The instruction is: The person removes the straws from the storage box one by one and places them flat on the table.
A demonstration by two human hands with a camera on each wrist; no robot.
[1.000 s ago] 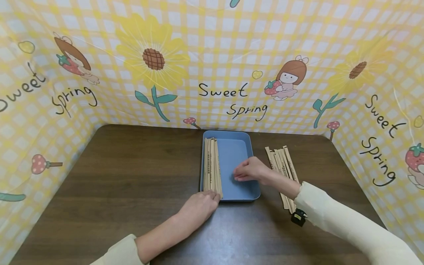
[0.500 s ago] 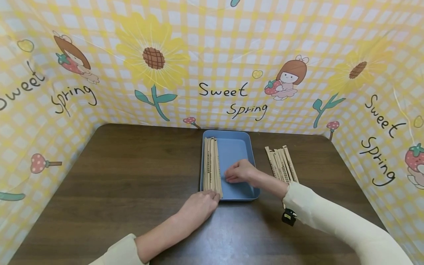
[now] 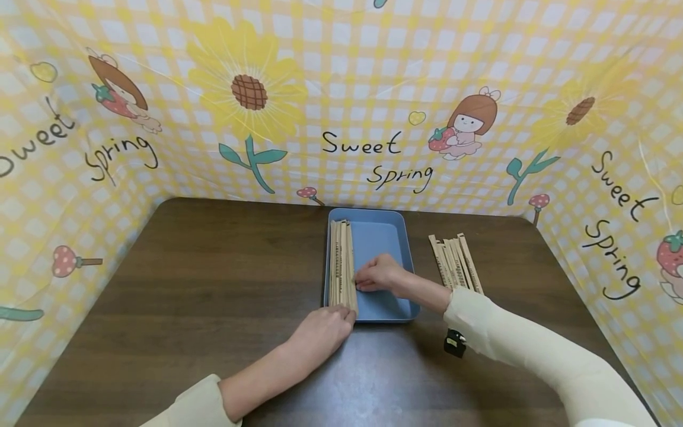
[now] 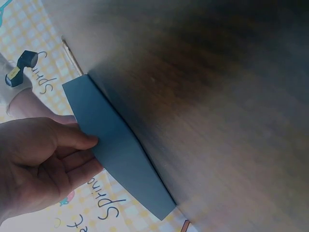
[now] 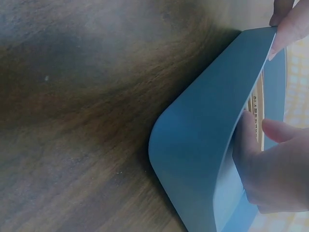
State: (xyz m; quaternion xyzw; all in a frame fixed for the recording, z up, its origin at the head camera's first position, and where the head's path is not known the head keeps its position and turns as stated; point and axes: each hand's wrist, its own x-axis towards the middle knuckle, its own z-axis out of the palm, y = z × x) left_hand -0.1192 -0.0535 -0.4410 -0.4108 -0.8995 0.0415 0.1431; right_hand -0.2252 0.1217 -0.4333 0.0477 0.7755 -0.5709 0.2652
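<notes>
A blue tray [image 3: 381, 237] stands at the back of the table. Along its left side lies a bundle of slim paper-wrapped sticks [image 3: 341, 255] with printed text. My left hand [image 3: 328, 326] pinches the tray's near rim, thumb on the outer wall in the left wrist view, fingers over the near ends of the sticks. Inside the tray my right hand [image 3: 381, 274] touches the bundle's right side with its fingertips. In the right wrist view its thumb and a finger stand apart beside the sticks, and the tray wall hides part of the hand.
To the right of the tray lies a second loose group of paper-wrapped sticks [image 3: 453, 261], partly covered by the right sleeve [image 3: 501, 326]. A patterned yellow cloth [image 3: 347, 89] hangs around the back and sides of the dark wooden table [image 3: 224, 261].
My right hand has moved left across the tray, from its middle up to the bundle's side. The left hand has kept its place at the near rim.
</notes>
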